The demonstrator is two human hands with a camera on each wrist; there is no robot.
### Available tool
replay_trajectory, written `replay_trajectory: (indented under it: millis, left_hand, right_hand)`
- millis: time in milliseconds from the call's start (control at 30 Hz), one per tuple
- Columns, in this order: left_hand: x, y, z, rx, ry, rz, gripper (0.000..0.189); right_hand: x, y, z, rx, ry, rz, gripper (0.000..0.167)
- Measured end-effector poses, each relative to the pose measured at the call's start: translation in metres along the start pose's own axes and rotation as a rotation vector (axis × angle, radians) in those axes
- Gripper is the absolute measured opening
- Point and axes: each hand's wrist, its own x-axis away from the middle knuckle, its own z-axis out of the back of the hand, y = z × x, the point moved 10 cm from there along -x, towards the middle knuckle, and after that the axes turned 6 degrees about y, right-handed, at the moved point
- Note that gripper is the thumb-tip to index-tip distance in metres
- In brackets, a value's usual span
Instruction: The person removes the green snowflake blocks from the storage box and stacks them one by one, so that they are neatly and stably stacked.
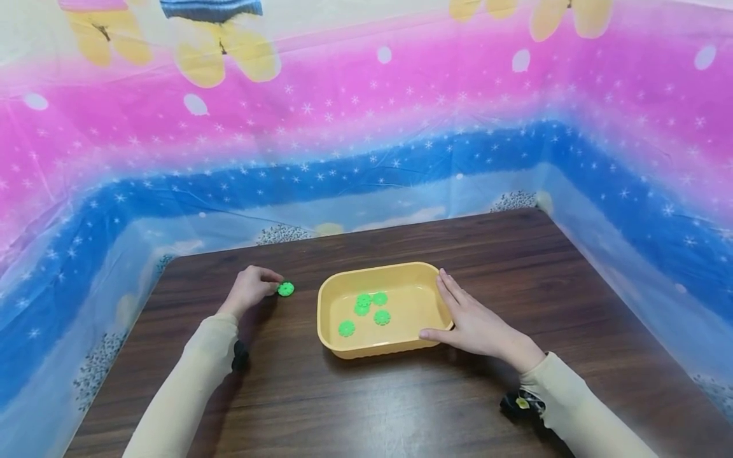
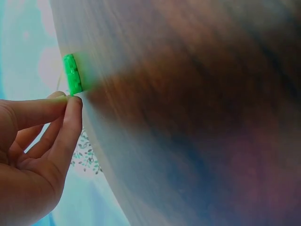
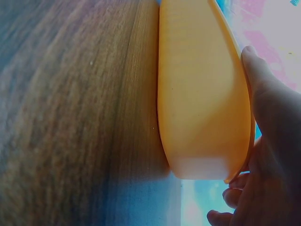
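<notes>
My left hand [image 1: 252, 289] pinches a small green notched disc [image 1: 286, 289] by its edge, between thumb and fingertips, to the left of a yellow basin. In the left wrist view the green disc [image 2: 72, 74] is seen edge-on beyond the fingertips, close over the tabletop. Several like green discs [image 1: 382, 317] lie in the yellow basin [image 1: 366, 348], two of them overlapping. My right hand [image 1: 478, 321] rests on the basin's right end, its fingers extended along the rim and the thumb on the front rim. The right wrist view shows the basin's outer wall [image 3: 202, 94] beside the hand.
The basin stands on a dark brown wooden table [image 1: 372, 407]. A printed pink and blue cloth [image 1: 343, 146] hangs behind the table and along its sides. Black wrist bands [image 1: 518, 405] show at the sleeves.
</notes>
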Motion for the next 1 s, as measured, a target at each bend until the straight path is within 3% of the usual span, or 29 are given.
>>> replay_trajectory:
  millis: [567,1000]
  left_hand:
    - [0.004,0.001,0.001,0.049,-0.011,0.009,0.027]
    - [-0.002,0.024,0.026,0.077,0.021,0.01,0.031]
  right_hand:
    - [0.0,-0.001,0.0,-0.002,0.001,-0.008,0.117]
    - [0.001,-0.002,0.001,-0.011,0.014,-0.009,0.117]
